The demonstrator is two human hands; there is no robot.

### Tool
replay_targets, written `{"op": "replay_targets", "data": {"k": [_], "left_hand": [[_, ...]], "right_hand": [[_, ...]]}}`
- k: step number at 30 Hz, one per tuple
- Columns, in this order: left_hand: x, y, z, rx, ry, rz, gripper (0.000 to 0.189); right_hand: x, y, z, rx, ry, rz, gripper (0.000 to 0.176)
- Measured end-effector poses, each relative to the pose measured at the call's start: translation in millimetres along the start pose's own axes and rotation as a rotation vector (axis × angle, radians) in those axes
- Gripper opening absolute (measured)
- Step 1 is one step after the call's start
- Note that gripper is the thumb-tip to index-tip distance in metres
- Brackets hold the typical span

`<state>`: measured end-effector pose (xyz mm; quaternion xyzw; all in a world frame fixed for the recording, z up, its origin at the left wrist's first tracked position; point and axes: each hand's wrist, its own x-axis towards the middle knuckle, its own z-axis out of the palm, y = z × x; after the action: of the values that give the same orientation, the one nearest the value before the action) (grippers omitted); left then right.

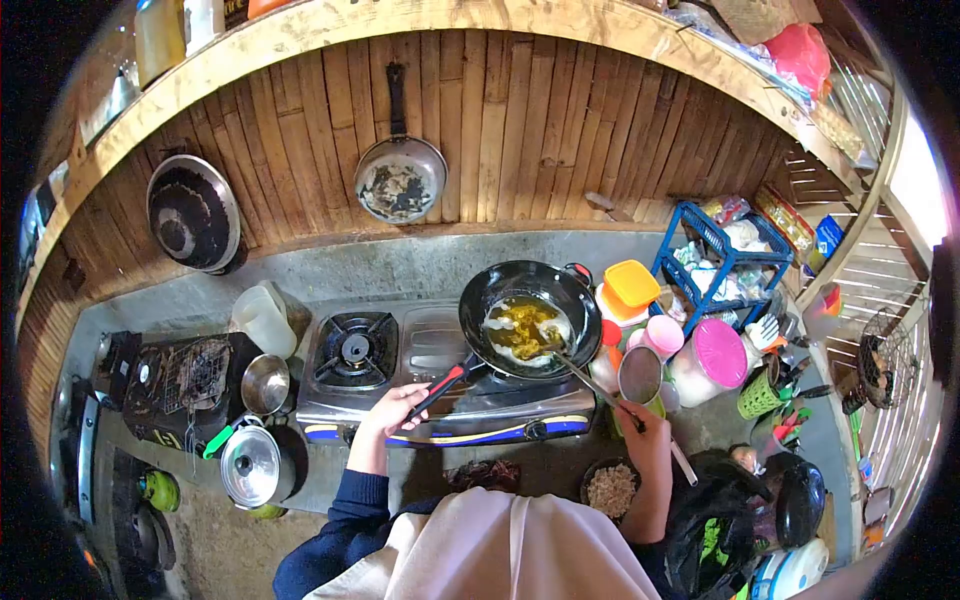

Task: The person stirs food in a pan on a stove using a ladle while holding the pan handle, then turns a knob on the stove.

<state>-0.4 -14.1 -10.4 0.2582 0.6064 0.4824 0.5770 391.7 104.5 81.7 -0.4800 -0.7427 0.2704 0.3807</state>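
A black wok [482, 318] sits on the right burner of a two-burner gas stove [440, 425]. Yellowish food [527, 325] lies in bubbling oil at its bottom. My left hand [402, 407] is closed around the wok's red-and-black handle [446, 382], at its near end. In my right hand [642, 428] is the long metal handle of a cooking spatula [582, 376], slanting down into the wok. The spatula's head is among the food, so its shape is hard to make out.
Right of the wok stand a yellow-lidded container [632, 284], a pink-lidded tub [716, 352] and a blue rack [708, 232]. A bowl of pale chopped food [612, 488] is below my right hand. At left are a lidded pot [252, 466] and a small saucepan [265, 385].
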Motion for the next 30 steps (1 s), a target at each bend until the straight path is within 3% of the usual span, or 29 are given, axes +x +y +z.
{"op": "replay_targets", "data": {"k": [9,11,12,13,16,18,19,21,22,30], "left_hand": [[-13.7,-21.1,0.7,-0.159,0.106,0.101,0.033],[-12.4,-24.0,5.9,-0.081,0.156,0.143,0.034],[-22.3,-10.2,20.5,0.068,0.278,0.123,0.038],[-10.1,-25.8,9.4,0.155,0.257,0.234,0.040],[-11.2,-22.9,20.1,0.254,0.342,0.266,0.044],[-8.1,-25.4,20.1,0.577,0.438,0.317,0.047],[-8.2,-27.7,20.4,0.569,0.444,0.313,0.047],[-14.9,-19.5,28.7,0.866,0.515,0.438,0.050],[-20.4,-11.5,33.2,0.762,0.463,0.351,0.051],[-22.1,-10.8,33.7,0.738,0.409,0.471,0.048]], "right_hand": [[37.1,32.9,52.2,0.118,-0.154,-0.108,0.028],[46.4,36.9,63.5,0.175,-0.139,-0.185,0.029],[52.5,43.2,70.9,0.148,-0.157,-0.197,0.032],[57.0,47.7,76.2,0.182,-0.195,-0.172,0.034],[67.9,39.6,83.1,0.083,-0.241,-0.120,0.036],[74.0,33.8,86.3,0.091,-0.321,-0.030,0.037],[74.9,32.4,88.7,0.087,-0.330,-0.034,0.037],[78.1,31.5,93.7,0.140,-0.290,-0.052,0.037],[81.7,34.3,97.8,0.137,-0.297,-0.056,0.037],[75.6,48.3,92.2,0.085,-0.311,-0.099,0.035]]}}
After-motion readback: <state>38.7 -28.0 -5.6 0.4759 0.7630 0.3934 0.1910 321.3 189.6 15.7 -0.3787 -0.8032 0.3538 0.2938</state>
